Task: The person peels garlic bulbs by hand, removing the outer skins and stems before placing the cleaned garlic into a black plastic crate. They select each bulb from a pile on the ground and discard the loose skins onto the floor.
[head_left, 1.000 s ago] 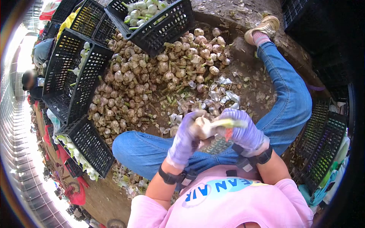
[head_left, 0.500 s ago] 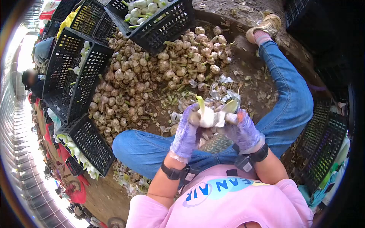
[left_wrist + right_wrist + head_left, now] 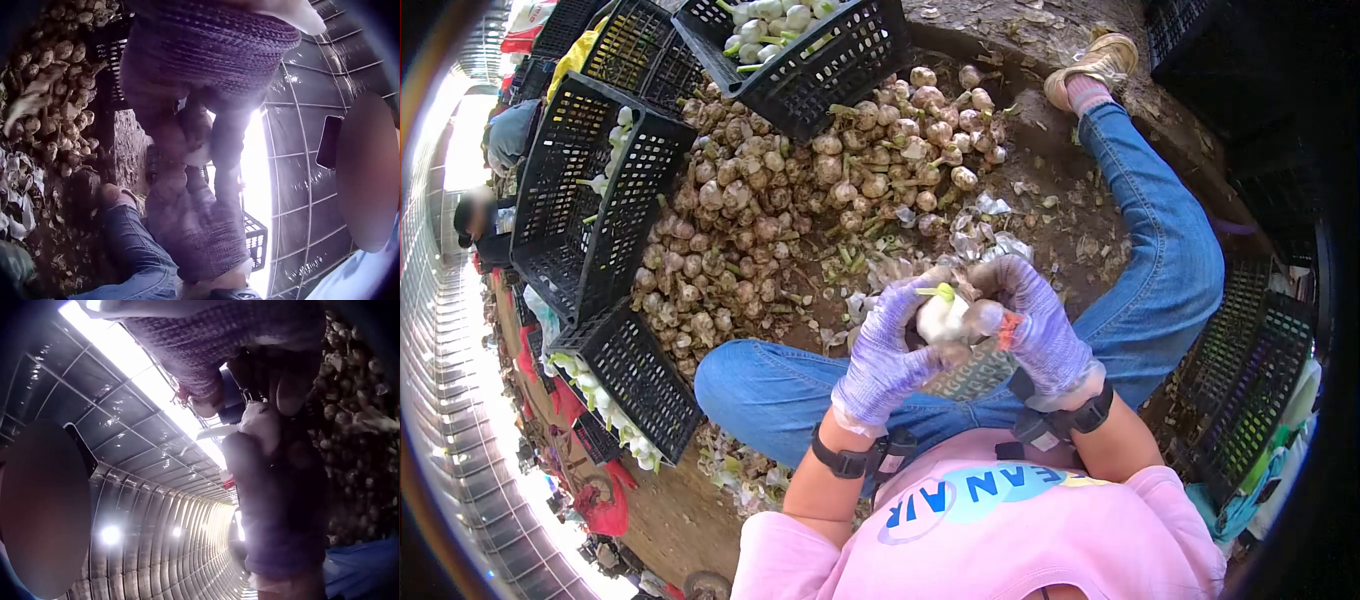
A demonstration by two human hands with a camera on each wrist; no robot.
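I sit on the ground and hold one white garlic bulb (image 3: 948, 318) with a short green stem between both gloved hands. My left hand (image 3: 890, 345), in a purple knit glove, grips the bulb from the left. The right hand (image 3: 1025, 315), gloved the same, curls round its right side. In the left wrist view the glove (image 3: 206, 75) fills the frame, with the bulb (image 3: 199, 155) mostly hidden between the fingers. The right wrist view shows a pale piece of the bulb (image 3: 259, 422) between dark gloved fingers.
A large heap of unpeeled garlic (image 3: 800, 190) lies on the dirt ahead. Black plastic crates (image 3: 590, 190) ring it at left and top; one (image 3: 800, 40) holds cleaned bulbs. Loose papery skins (image 3: 980, 245) lie by my hands. My legs in jeans (image 3: 1160, 250) spread either side.
The bulb has turned in my hands: its green stem pointed right, then up, and now shows only as a short stub. Both hands stay close together on it.
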